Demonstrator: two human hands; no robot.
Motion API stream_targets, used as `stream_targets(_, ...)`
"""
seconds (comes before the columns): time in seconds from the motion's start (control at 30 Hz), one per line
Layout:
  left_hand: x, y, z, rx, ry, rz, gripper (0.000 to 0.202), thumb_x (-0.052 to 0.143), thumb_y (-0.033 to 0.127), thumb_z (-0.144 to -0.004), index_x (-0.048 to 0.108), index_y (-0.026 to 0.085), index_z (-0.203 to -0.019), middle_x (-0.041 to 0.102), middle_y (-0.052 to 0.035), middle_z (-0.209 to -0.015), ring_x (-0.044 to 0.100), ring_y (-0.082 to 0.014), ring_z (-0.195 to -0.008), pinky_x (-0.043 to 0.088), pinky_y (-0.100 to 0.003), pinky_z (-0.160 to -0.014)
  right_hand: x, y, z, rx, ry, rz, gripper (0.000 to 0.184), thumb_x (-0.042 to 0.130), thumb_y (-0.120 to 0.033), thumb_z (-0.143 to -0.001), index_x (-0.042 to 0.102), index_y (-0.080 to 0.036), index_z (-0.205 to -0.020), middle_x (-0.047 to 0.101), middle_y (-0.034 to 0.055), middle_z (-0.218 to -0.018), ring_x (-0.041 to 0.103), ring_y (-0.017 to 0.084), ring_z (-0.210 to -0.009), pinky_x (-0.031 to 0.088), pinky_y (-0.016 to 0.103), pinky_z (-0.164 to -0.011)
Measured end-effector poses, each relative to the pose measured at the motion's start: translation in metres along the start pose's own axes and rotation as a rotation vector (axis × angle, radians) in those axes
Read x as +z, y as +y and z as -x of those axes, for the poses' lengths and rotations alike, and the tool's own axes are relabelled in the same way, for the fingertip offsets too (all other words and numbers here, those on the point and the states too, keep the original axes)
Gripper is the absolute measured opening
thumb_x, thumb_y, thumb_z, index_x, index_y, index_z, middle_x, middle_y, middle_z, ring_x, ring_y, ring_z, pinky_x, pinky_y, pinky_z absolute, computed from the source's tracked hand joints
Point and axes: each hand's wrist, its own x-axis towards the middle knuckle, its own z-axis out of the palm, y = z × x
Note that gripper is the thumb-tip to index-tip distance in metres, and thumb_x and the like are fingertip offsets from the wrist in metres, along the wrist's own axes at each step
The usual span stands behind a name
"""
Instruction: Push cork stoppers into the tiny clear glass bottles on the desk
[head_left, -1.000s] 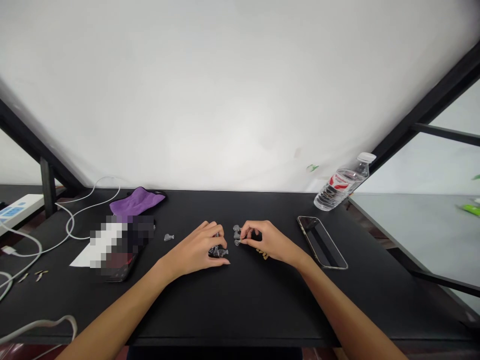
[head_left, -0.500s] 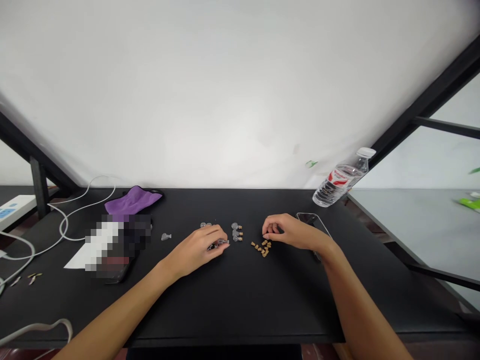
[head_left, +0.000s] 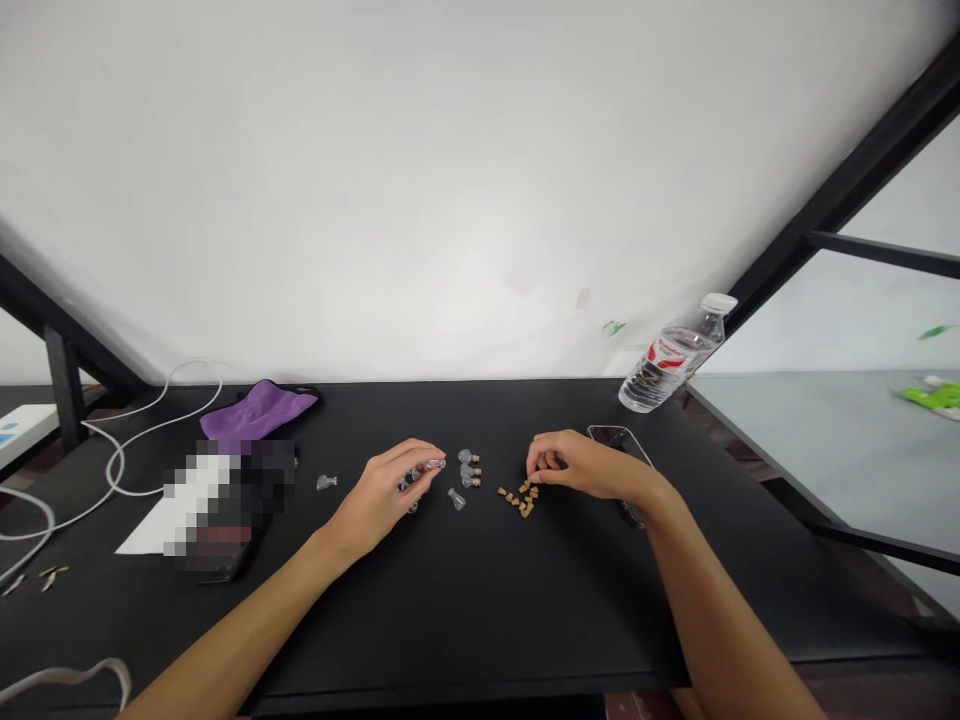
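Meanwhile, glass vials (head_left: 469, 468) are handled on a black tabletop (head_left: 420, 610)

A clear vial (head_left: 431, 465) is pinched between the fingertips of the left hand (head_left: 379, 490). The fingers of the right hand (head_left: 581, 465) are curled down against a heap of small tan pieces (head_left: 521, 498); whether a piece is pinched cannot be told. Between the hands, the glass vials are grouped, and a loose vial (head_left: 456, 498) lies beside them. A smartphone (head_left: 611, 435) is partly covered by the right hand. Along the far edge are placed a purple cloth (head_left: 259, 412) and a plastic water bottle (head_left: 660, 368). A white wall (head_left: 420, 200) rises behind, crossed by a black metal beam (head_left: 840, 190), and a gray table (head_left: 810, 420) is seen to the right.
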Motion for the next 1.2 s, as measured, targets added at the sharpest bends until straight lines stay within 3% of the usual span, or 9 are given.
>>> stream_targets(0.27, -0.003, 0.005, 0.001, -0.05, 0.006, -0.015, 0.018, 0.069, 0.026, -0.097, 0.074, 0.024, -0.114, 0.075, -0.0055, -0.099, 0.07, -0.0174, -0.087, 0.059, -0.026, -0.07, 0.003, -0.002, -0.003, -0.009, 0.036, 0.059, 0.013, 0.067, -0.029, -0.086, 0.075, -0.019, -0.083, 0.073, 0.0052, -0.078, 0.063, 0.02, -0.071, 0.047, 0.03, -0.067)
stream_targets(0.4, -0.005, 0.005, 0.001, -0.067, 0.029, -0.091, 0.013, 0.069, 0.029, -0.097, 0.077, 0.023, -0.106, 0.072, -0.0028, -0.085, 0.064, -0.0151, -0.073, 0.055, -0.027, -0.069, 0.005, 0.002, -0.005, 0.007, 0.024, 0.058, 0.013, 0.065, -0.026, -0.086, 0.074, -0.017, -0.085, 0.073, 0.0054, -0.076, 0.062, 0.019, -0.069, 0.048, 0.03, -0.065)
stream_targets(0.53, -0.005, 0.007, 0.0, -0.068, 0.08, -0.04, 0.014, 0.071, 0.029, -0.096, 0.078, 0.022, -0.105, 0.07, -0.0028, -0.082, 0.058, -0.0128, -0.065, 0.051, -0.024, -0.06, 0.008, -0.008, -0.007, -0.053, 0.111, 0.034, 0.013, 0.065, -0.026, -0.088, 0.075, -0.018, -0.087, 0.072, 0.0042, -0.078, 0.061, 0.018, -0.07, 0.048, 0.03, -0.067)
stream_targets(0.67, -0.003, 0.012, -0.002, -0.06, 0.09, 0.042, 0.016, 0.071, 0.024, -0.095, 0.077, 0.022, -0.109, 0.073, -0.0059, -0.095, 0.066, -0.0153, -0.079, 0.052, -0.023, -0.062, 0.021, -0.032, -0.012, -0.216, 0.225, -0.133, 0.013, 0.067, -0.03, -0.092, 0.074, -0.018, -0.092, 0.072, 0.0052, -0.091, 0.061, 0.018, -0.081, 0.049, 0.03, -0.077)
stream_targets(0.77, -0.001, 0.014, -0.002, -0.066, 0.089, 0.049, 0.019, 0.074, 0.022, -0.092, 0.076, 0.022, -0.111, 0.072, -0.0045, -0.093, 0.065, -0.0148, -0.078, 0.054, -0.025, -0.069, 0.038, -0.046, -0.017, -0.292, 0.222, -0.285, 0.012, 0.07, -0.031, -0.092, 0.073, -0.019, -0.093, 0.07, 0.0055, -0.095, 0.061, 0.018, -0.082, 0.05, 0.03, -0.078)
stream_targets(0.97, 0.002, 0.017, -0.001, -0.078, 0.093, 0.077, 0.017, 0.078, 0.023, -0.09, 0.076, 0.022, -0.107, 0.073, -0.0032, -0.089, 0.065, -0.0147, -0.075, 0.053, -0.027, -0.072, 0.064, -0.054, -0.025, -0.312, 0.19, -0.532, 0.014, 0.075, -0.031, -0.091, 0.072, -0.018, -0.094, 0.069, 0.006, -0.095, 0.062, 0.018, -0.084, 0.051, 0.032, -0.079)
stream_targets(1.2, 0.002, 0.018, -0.001, -0.112, 0.107, 0.114, 0.016, 0.079, 0.024, -0.088, 0.077, 0.021, -0.104, 0.075, -0.0021, -0.087, 0.066, -0.014, -0.073, 0.052, -0.026, -0.07, 0.067, -0.055, -0.026, -0.298, 0.202, -0.617, 0.015, 0.078, -0.032, -0.089, 0.074, -0.017, -0.092, 0.071, 0.0072, -0.095, 0.066, 0.02, -0.088, 0.054, 0.034, -0.082)
